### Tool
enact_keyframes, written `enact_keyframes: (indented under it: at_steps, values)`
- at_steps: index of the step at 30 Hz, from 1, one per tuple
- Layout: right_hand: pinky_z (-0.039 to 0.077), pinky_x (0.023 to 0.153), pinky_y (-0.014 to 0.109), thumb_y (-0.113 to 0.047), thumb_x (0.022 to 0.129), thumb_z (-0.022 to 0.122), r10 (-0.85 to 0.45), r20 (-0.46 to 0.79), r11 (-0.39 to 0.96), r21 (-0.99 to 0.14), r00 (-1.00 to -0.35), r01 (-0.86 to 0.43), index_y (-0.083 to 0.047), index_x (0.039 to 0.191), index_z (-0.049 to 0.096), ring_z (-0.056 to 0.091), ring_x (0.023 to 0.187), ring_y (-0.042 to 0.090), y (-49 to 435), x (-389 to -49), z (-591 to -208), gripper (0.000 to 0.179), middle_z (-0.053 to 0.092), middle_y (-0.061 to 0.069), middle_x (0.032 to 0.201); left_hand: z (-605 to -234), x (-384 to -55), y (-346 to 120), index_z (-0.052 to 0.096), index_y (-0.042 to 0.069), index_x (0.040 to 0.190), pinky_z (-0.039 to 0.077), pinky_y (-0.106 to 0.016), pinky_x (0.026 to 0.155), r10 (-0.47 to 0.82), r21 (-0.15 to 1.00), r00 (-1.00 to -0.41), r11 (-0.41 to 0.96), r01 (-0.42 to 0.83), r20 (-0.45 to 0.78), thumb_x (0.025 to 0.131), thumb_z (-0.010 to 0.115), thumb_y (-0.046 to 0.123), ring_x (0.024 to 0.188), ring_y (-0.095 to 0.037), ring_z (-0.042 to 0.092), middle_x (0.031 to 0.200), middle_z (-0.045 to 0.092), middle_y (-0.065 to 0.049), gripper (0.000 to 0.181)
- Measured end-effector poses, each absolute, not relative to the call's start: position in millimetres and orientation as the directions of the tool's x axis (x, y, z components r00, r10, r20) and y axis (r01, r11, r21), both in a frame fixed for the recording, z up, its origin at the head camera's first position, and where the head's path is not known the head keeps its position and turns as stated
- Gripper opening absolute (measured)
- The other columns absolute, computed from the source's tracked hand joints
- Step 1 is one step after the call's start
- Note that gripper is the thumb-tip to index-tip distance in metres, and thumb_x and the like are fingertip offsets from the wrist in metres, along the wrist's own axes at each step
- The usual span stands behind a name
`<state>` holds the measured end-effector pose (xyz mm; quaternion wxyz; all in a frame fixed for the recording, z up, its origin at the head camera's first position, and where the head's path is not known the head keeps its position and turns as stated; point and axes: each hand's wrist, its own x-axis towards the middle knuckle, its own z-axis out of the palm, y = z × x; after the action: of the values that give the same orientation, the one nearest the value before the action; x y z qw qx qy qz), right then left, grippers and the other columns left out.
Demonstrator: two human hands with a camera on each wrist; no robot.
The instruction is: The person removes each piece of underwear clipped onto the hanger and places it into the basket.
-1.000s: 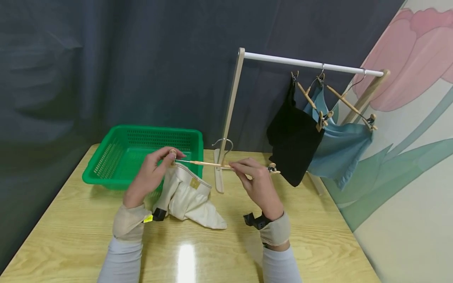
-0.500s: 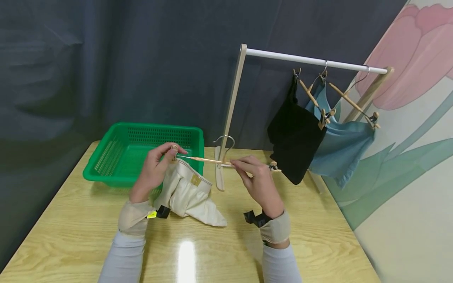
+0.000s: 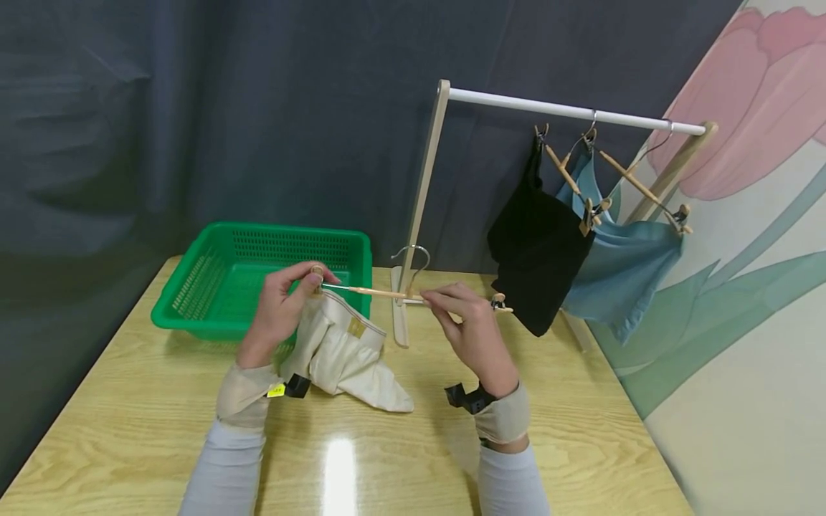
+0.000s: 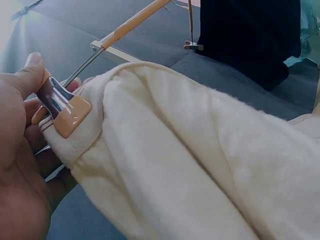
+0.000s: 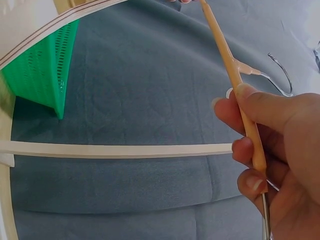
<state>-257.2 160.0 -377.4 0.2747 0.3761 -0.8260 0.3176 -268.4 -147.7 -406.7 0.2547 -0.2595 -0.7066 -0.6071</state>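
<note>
A wooden clip hanger (image 3: 374, 292) with a metal hook spans between both hands over the table. My left hand (image 3: 282, 307) pinches the clip (image 4: 64, 104) at its left end, thumb on one side and fingers behind. That clip sits over the waistband corner of a cream cloth garment (image 3: 348, 358), which droops below toward the table. My right hand (image 3: 467, 322) grips the wooden bar (image 5: 245, 112) right of the hook, thumb and fingers curled around it. The hanger's other clip (image 3: 499, 302) sticks out past the right hand, with no cloth in it.
A green basket (image 3: 258, 326) stands behind the left hand. At the right, a rack with a white rail (image 3: 516, 102) carries black cloth (image 3: 538, 251) and blue cloth (image 3: 635, 272) on clip hangers. The rack's left foot (image 3: 400, 322) lies just behind the held hanger.
The head view has shifted slightly. Both hands keep their hold on the hanger, and the cream garment hangs from the left clip as before, nearly unmoved.
</note>
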Motion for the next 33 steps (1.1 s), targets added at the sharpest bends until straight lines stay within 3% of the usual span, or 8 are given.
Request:
enact_keyframes:
  at_steps: [5,17,24,28,33]
  values:
    - [0.058,0.072,0.031,0.004,0.089,0.074,-0.446,0.695,0.513,-0.317,-0.564,-0.797,-0.003,0.113,0.078,0.070,0.092,0.021,160.4,-257.3,-376.7,0.026,0.075,0.008,0.104,-404.8,-267.3,-147.3,0.075,-0.004,0.098,0.048,-0.021,0.076,0.039,0.718,-0.727,0.130,0.684,0.686,0.100,0.057,-0.004,0.086,-0.006,0.066,0.092,0.076,0.002,0.018]
    - [0.057,0.070,0.031,0.003,0.089,0.074,-0.448,0.700,0.517,-0.305,-0.556,-0.800,-0.003,0.113,0.078,0.070,0.091,0.021,161.7,-257.3,-376.5,0.025,0.075,0.008,0.103,-403.6,-266.0,-145.1,0.074,-0.007,0.100,0.052,-0.019,0.083,0.033,0.692,-0.700,0.122,0.711,0.714,0.098,0.057,-0.010,0.095,-0.003,0.069,0.095,0.076,0.007,0.018]
    - [0.057,0.069,0.030,0.005,0.087,0.075,-0.445,0.708,0.514,-0.299,-0.548,-0.804,-0.003,0.113,0.078,0.069,0.090,0.020,161.5,-257.5,-376.8,0.027,0.075,0.008,0.102,-404.2,-266.7,-146.1,0.073,-0.003,0.101,0.052,-0.020,0.071,0.063,0.732,-0.742,0.122,0.670,0.668,0.103,0.054,0.001,0.081,-0.006,0.066,0.096,0.075,0.004,0.020]
    - [0.056,0.069,0.030,0.005,0.088,0.075,-0.446,0.701,0.520,-0.303,-0.556,-0.799,-0.003,0.113,0.078,0.069,0.090,0.020,160.7,-257.4,-376.7,0.026,0.075,0.008,0.103,-404.4,-267.3,-146.5,0.070,-0.002,0.101,0.051,-0.021,0.072,0.100,0.766,-0.776,0.120,0.631,0.623,0.107,0.048,0.003,0.083,-0.008,0.063,0.099,0.073,0.002,0.023]
    - [0.057,0.069,0.032,0.003,0.089,0.074,-0.445,0.693,0.535,-0.303,-0.568,-0.789,-0.003,0.113,0.078,0.069,0.090,0.021,160.9,-256.1,-375.9,0.024,0.075,0.008,0.102,-405.6,-268.9,-147.1,0.070,-0.002,0.106,0.051,-0.022,0.074,0.128,0.782,-0.796,0.149,0.606,0.592,0.108,0.046,0.005,0.082,-0.010,0.062,0.103,0.072,-0.010,0.025]
